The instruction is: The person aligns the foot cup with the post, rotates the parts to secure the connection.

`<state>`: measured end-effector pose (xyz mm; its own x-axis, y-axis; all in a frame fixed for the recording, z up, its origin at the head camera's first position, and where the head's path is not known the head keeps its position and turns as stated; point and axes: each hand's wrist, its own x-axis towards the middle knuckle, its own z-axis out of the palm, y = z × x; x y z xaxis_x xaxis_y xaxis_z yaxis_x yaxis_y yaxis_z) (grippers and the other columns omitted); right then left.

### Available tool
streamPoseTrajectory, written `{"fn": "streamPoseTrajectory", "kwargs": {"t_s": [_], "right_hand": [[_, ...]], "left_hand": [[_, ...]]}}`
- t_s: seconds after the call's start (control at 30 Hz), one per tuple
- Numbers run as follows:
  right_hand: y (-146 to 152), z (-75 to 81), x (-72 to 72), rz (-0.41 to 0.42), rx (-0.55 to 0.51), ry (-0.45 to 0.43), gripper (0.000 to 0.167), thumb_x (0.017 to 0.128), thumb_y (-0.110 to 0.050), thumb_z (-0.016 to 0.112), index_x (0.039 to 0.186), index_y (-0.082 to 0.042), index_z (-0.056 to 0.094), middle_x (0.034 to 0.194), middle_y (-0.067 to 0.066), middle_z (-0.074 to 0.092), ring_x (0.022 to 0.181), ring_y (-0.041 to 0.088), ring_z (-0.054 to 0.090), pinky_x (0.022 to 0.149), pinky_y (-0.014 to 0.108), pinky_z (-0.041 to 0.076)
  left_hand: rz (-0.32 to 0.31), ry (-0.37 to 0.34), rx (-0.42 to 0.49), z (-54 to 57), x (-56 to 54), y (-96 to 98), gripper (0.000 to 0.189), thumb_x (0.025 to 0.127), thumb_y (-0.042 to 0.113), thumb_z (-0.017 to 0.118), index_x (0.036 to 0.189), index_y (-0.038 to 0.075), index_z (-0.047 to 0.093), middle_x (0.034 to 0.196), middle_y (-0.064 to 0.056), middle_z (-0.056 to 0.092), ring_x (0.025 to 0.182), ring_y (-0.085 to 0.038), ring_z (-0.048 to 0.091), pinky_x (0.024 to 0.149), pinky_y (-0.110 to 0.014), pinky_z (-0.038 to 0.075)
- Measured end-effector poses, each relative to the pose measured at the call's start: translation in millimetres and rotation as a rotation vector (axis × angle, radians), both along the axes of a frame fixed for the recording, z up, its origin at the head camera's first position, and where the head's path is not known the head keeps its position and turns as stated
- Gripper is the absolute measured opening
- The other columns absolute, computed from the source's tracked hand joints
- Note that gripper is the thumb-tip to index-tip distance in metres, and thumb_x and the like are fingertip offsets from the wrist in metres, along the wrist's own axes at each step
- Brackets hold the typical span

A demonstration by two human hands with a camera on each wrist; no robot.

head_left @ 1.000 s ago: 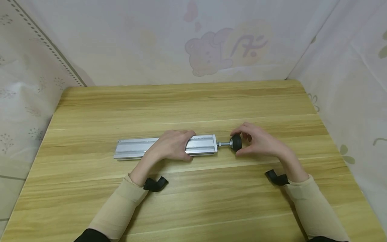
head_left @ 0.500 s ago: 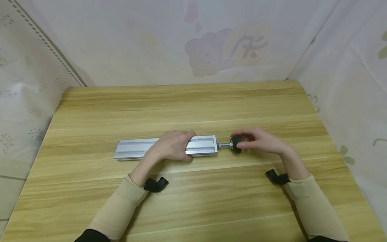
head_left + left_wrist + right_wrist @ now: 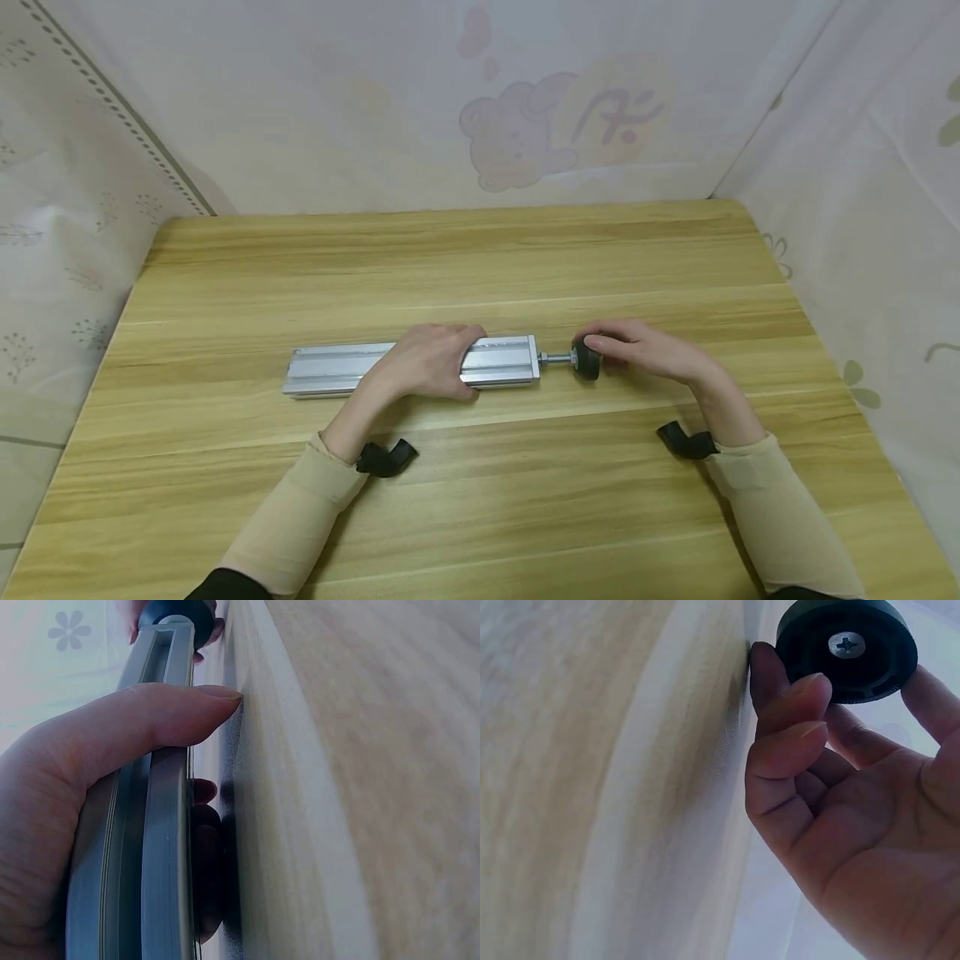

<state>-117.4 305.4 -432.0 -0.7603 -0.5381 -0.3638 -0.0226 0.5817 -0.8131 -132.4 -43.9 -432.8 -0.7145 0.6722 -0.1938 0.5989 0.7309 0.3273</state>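
A silver aluminium extrusion (image 3: 330,367) lies lengthwise across the middle of the wooden table. My left hand (image 3: 426,360) grips it from above, thumb (image 3: 169,712) over its near side. From its right end a threaded stud (image 3: 557,358) with a nut sticks out, carrying a round black leveling foot (image 3: 589,365). My right hand (image 3: 654,348) pinches this foot at the rim, thumb on top in the head view. In the right wrist view the foot's underside (image 3: 877,671) shows a cross-slotted screw end; the curled fingers (image 3: 787,754) lie beneath it.
The wooden table (image 3: 465,267) has rounded far corners, with pale printed cloth (image 3: 337,108) behind and at both sides. Black curved pieces (image 3: 386,458) stick out from both wrists, close above the tabletop.
My right thumb has travelled up round the foot's rim, from its near lower side to the top, and the fingers have rolled the other way. The left hand and the extrusion stay put.
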Motion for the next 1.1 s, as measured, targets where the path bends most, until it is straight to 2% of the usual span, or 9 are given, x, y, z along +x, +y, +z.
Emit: {"fn": "streamPoseTrajectory", "kwargs": {"t_s": [0.13,0.27,0.43,0.53,0.67,0.73,0.83,0.97,1.1], "right_hand": [[-0.1,-0.1,0.3,0.009,0.015,0.021,0.04,0.109,-0.033,0.046,0.138,-0.01,0.06,0.119,0.01,0.065,0.093,0.027,0.059,0.081,0.036,0.052],[0.9,-0.4,0.1,0.011,0.033,0.042,0.04,0.109,-0.034,0.046,0.139,-0.011,0.061,0.126,0.009,0.066,0.099,0.027,0.057,0.086,0.038,0.05],[1.7,0.3,0.9,0.006,0.046,0.082,0.04,0.108,-0.033,0.049,0.141,-0.012,0.06,0.127,0.009,0.066,0.099,0.025,0.059,0.085,0.036,0.051],[2.4,3.3,3.3,0.002,0.026,0.162,0.045,0.101,-0.029,0.064,0.142,-0.013,0.057,0.127,0.008,0.062,0.1,0.024,0.058,0.083,0.033,0.052],[-0.8,7.3,6.4,0.048,0.044,0.358,0.068,0.077,-0.026,0.091,0.135,-0.016,0.058,0.125,0.004,0.056,0.096,0.023,0.051,0.078,0.032,0.048],[-5.0,7.0,7.0,0.087,0.083,0.461,0.073,0.067,-0.026,0.096,0.13,-0.016,0.06,0.123,0.003,0.056,0.095,0.022,0.05,0.077,0.033,0.047],[-12.0,5.1,7.8,0.125,0.146,0.567,0.073,0.061,-0.026,0.1,0.123,-0.016,0.062,0.121,0.001,0.057,0.098,0.019,0.052,0.082,0.035,0.048],[-17.8,1.3,8.8,0.123,0.189,0.597,0.069,0.06,-0.025,0.1,0.118,-0.016,0.062,0.119,0.001,0.059,0.106,0.017,0.055,0.092,0.04,0.048],[-16.7,-1.6,9.0,0.104,0.197,0.573,0.065,0.063,-0.027,0.098,0.117,-0.017,0.063,0.116,0.0,0.06,0.101,0.016,0.054,0.088,0.037,0.048]], "left_hand": [[0.001,-0.001,0.0,-0.5,0.1,0.1,0.067,0.067,0.042,0.082,0.125,0.018,0.059,0.098,0.006,0.07,0.079,-0.016,0.062,0.072,-0.038,0.051],[0.004,-0.007,-0.006,-0.8,0.1,0.3,0.067,0.067,0.042,0.082,0.125,0.019,0.059,0.098,0.006,0.069,0.08,-0.016,0.061,0.072,-0.038,0.051],[0.004,-0.008,-0.006,-0.8,0.0,0.4,0.066,0.067,0.042,0.082,0.124,0.019,0.059,0.096,0.007,0.068,0.078,-0.016,0.061,0.071,-0.037,0.051],[0.002,-0.007,-0.004,-1.0,-0.1,0.2,0.065,0.067,0.042,0.082,0.124,0.018,0.059,0.095,0.007,0.068,0.078,-0.016,0.06,0.07,-0.037,0.051],[0.002,-0.003,-0.002,-0.9,-0.1,-0.1,0.067,0.067,0.042,0.082,0.126,0.018,0.059,0.095,0.006,0.069,0.078,-0.016,0.061,0.071,-0.038,0.051],[0.003,-0.002,0.001,-0.5,-0.1,-0.5,0.067,0.067,0.042,0.082,0.126,0.018,0.059,0.096,0.006,0.069,0.078,-0.016,0.061,0.071,-0.038,0.051],[0.004,-0.003,0.006,0.1,-0.2,-1.0,0.066,0.067,0.042,0.082,0.124,0.018,0.059,0.095,0.007,0.068,0.077,-0.016,0.06,0.069,-0.037,0.05],[0.003,-0.003,0.004,0.3,-0.1,-1.2,0.065,0.067,0.041,0.081,0.123,0.018,0.059,0.091,0.007,0.067,0.075,-0.015,0.058,0.067,-0.036,0.048],[0.003,-0.003,0.002,0.3,0.3,-0.9,0.064,0.067,0.041,0.081,0.123,0.018,0.059,0.087,0.008,0.065,0.073,-0.015,0.056,0.066,-0.035,0.047]]}}
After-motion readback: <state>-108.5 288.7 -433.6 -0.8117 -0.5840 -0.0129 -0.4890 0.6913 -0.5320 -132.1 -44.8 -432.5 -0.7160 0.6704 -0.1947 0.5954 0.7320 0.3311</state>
